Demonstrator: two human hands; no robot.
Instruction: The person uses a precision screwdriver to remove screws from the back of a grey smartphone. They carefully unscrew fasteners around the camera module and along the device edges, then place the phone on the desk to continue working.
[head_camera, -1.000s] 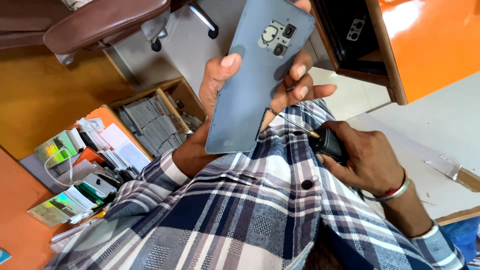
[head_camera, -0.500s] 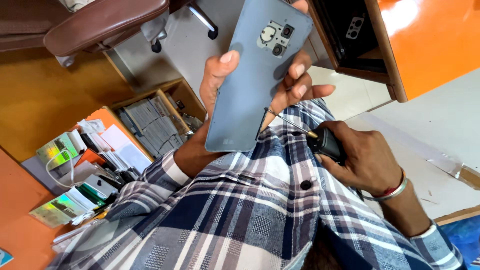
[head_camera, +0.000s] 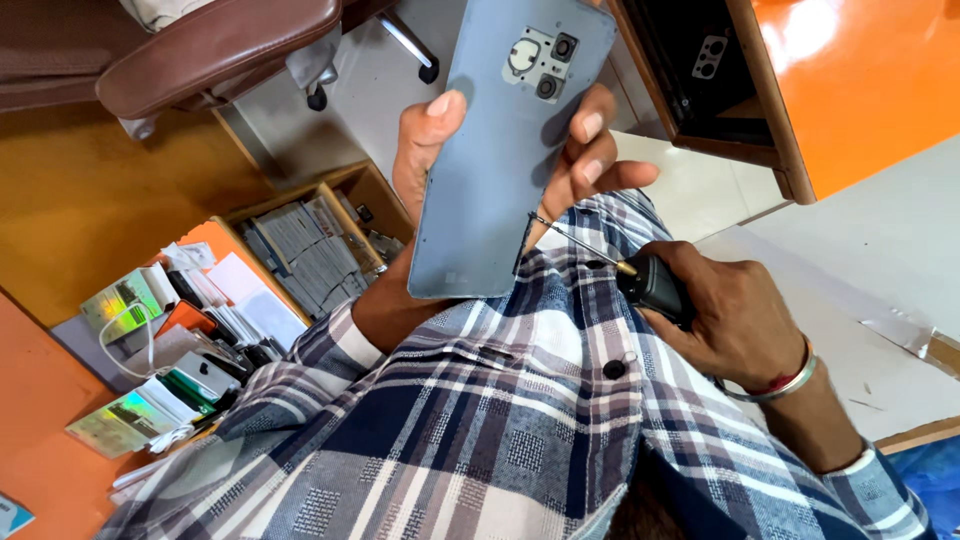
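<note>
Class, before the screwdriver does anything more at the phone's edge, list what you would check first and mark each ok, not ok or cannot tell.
1. Left hand has a firm grip on the blue-grey phone, thumb and fingers on opposite sides: ok.
2. Right hand wraps the screwdriver handle: ok.
3. Tip meets the phone's right edge: ok.
4. Tip seated in a screw or seam: cannot tell.
5. Phone's back faces the camera, camera panel up: ok.
6. Phone braced on a surface: not ok, held in the air.

1. The phone back cover (head_camera: 500, 160) looks like matt, smooth grey-blue plastic.
2. The screwdriver (head_camera: 630, 270) has a thin shiny metal shaft and a black matt grip.
3. The plaid shirt (head_camera: 480, 430) is woven cloth.
4. The chair (head_camera: 215, 50) is glossy brown leather.
</note>
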